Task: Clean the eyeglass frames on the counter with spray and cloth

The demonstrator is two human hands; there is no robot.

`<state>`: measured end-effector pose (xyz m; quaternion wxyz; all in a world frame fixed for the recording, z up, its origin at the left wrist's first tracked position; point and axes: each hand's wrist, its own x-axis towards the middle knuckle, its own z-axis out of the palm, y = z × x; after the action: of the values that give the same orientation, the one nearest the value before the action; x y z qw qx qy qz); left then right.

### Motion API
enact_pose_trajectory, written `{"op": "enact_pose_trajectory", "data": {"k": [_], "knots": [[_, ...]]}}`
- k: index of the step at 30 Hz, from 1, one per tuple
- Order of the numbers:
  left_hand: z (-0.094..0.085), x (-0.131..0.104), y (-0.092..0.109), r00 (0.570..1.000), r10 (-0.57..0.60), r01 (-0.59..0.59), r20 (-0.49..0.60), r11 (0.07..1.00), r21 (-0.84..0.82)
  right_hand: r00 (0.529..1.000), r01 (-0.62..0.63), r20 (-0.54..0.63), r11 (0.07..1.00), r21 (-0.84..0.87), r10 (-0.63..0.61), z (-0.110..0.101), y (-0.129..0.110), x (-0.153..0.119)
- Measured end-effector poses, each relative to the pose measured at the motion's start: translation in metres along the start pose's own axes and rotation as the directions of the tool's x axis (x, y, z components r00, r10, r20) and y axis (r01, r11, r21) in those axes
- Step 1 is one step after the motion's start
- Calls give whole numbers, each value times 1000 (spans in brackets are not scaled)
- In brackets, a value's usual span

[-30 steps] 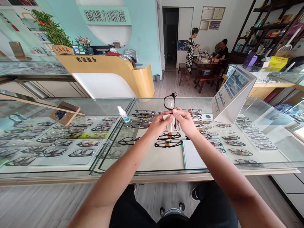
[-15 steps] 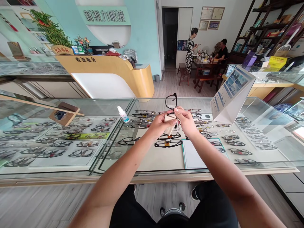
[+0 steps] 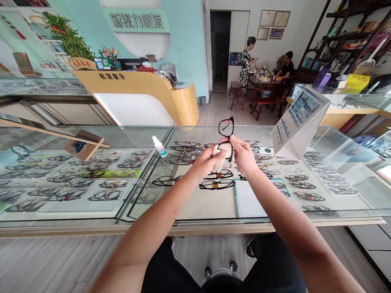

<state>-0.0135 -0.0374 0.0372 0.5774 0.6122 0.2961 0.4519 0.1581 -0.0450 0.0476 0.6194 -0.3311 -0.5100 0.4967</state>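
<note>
A pair of black-framed glasses is held up on end above the glass counter, one lens over the other. My right hand is closed on the frame near its bridge. Pinched in my left hand is a pale cleaning cloth, folded over the lower lens, with the thumb pressing on it. Part of the lower lens is hidden by cloth and fingers. Beneath my hands, several other glasses lie in the display.
A white spray bottle stands on the counter to the left. A tent-shaped display card is at the right, a white teal-edged tray nearer me. A wooden stand is further left. Two people are at a table behind.
The glasses have shifted slightly right and turned, so more of the lower rim shows. My right hand has moved a little right; the cloth still touches the lower lens.
</note>
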Motion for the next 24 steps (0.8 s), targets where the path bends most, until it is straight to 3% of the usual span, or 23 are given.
{"op": "enact_pose_trajectory", "data": {"k": [14, 19, 24], "knots": [[0, 3, -3, 996, 8, -20, -93, 992, -121, 983, 93, 167, 989, -118, -73, 3, 0, -4], [-3, 3, -2, 998, -14, 4, -55, 983, -184, 981, 111, 175, 984, -138, -87, 2, 4, -3], [-4, 4, 2, 1000, -30, 30, -1, 985, -171, 992, 77, 104, 990, -116, -65, 3, 6, -3]]}}
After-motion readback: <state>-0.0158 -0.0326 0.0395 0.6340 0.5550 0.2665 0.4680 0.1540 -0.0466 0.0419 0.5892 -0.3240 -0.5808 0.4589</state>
